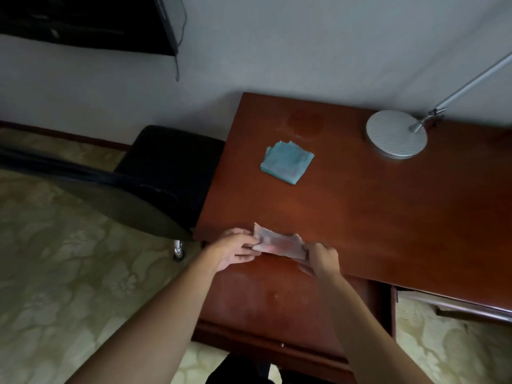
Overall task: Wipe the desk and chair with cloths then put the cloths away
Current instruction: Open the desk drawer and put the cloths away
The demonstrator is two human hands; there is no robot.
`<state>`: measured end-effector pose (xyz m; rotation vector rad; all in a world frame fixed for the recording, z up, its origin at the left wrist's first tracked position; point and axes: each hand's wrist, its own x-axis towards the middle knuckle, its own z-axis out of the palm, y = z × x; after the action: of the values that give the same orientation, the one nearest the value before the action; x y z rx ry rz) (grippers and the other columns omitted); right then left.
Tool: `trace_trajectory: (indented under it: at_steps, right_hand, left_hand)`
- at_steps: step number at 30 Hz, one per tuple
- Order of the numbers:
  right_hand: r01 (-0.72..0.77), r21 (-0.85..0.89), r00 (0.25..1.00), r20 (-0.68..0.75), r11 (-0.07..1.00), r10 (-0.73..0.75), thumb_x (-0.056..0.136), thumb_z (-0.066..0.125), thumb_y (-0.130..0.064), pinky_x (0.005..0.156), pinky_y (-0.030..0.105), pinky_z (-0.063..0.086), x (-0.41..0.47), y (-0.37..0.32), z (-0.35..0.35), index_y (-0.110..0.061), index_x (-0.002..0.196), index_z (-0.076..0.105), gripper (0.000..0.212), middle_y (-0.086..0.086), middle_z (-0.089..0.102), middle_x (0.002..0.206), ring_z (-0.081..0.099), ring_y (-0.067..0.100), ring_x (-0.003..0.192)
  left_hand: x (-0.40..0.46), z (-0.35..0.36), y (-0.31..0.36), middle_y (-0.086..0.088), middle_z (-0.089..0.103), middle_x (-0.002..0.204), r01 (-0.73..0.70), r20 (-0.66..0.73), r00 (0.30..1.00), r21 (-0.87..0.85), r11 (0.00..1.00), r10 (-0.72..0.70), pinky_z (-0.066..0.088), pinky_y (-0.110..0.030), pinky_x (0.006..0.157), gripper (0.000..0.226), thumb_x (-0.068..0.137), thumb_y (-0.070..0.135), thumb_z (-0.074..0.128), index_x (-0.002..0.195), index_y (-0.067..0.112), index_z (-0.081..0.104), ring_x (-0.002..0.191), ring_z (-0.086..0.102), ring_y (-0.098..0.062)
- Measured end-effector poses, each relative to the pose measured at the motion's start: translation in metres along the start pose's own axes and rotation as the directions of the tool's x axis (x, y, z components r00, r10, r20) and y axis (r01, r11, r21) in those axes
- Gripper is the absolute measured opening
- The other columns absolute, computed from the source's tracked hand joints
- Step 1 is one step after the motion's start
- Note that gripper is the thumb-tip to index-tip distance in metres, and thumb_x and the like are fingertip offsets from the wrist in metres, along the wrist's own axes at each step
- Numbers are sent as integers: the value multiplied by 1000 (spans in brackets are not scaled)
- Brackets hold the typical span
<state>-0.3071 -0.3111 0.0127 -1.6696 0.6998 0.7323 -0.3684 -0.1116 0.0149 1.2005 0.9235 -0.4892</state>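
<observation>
The pink cloth (278, 244) is pinched by left hand (235, 252) and right hand (322, 259), stretched ten-to-four (edge of desk (374, 206)); the blue cloth (286, 162) is folded at twelve.

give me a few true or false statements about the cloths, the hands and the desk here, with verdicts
1. Both hands hold the pink cloth. True: the left hand pinches its left end and the right hand grips its right end.
2. The blue cloth lies folded on the desk. True.
3. The blue cloth sits on the lamp base. False: it lies apart from the base, to its left on bare desk.
4. The pink cloth is held over the desk's far edge, by the wall. False: it is at the near left corner.
5. The black chair stands to the right of the desk. False: it is at the desk's left side.
</observation>
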Motion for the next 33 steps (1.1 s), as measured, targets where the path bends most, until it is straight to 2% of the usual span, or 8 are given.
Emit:
trace_trajectory:
  at_steps: [5,9,15,20,23,26,30,33]
  right_hand:
    - [49,-220,995,96,974,-29,83,55,-8,59,32,55,-30,35,15,-6,89,63,10,11,68,73,72,30,71]
    - [172,-493,971,231,853,-61,72,53,-25,75,41,60,-39,79,25,-39,84,68,24,4,75,74,74,24,71]
    - [186,-602,949,316,777,17,80,50,-19,66,35,52,-59,105,26,-28,75,73,25,4,73,64,73,23,66]
    - [349,-574,913,386,741,-131,79,56,-29,74,28,52,-62,101,31,-46,87,72,25,1,74,91,68,21,85]
    - [406,-674,872,487,617,-42,95,48,-18,71,23,48,-60,109,38,-27,127,66,37,9,68,121,63,20,95]
    - [394,-718,849,523,574,72,97,44,-8,101,36,44,-59,117,42,-10,133,58,39,18,42,151,52,33,128]
    - [412,-732,883,467,543,-41,93,48,-19,84,25,48,-48,107,40,-28,128,64,40,3,65,126,63,22,107]
    - [354,-680,910,410,642,-66,89,50,-16,63,23,44,-35,91,35,-27,90,72,24,-1,68,89,62,19,82]
  left_hand:
    - [-33,-40,-35,-6,68,88,79,70,993,170,982,-92,51,-24,64,6,91,9,63,97,10,66,74,70,-17]
    - [-51,-57,-60,1,65,76,175,94,972,323,930,-216,47,-18,55,11,90,12,63,83,15,72,62,62,-10]
    - [-59,-59,-83,-3,63,75,217,2,968,503,837,-252,47,-16,52,5,91,8,61,89,12,64,61,64,-11]
    - [-44,-60,-79,-3,63,87,116,-154,988,644,756,-21,50,-19,55,13,91,9,59,89,19,50,72,66,-11]
    - [-36,-69,-85,-9,65,97,169,-237,972,702,692,3,60,-29,64,11,90,17,61,94,16,51,79,67,-18]
    - [-35,-76,-96,-15,62,115,268,-281,957,784,560,-64,61,-32,65,28,88,18,58,115,11,53,83,67,-24]
    - [-28,-66,-90,-4,67,97,143,-200,977,867,477,70,59,-38,79,11,93,21,54,99,16,62,86,67,-20]
    - [-21,-48,-66,3,66,97,6,-122,970,875,483,209,54,-35,85,9,95,24,54,95,21,63,89,62,-13]
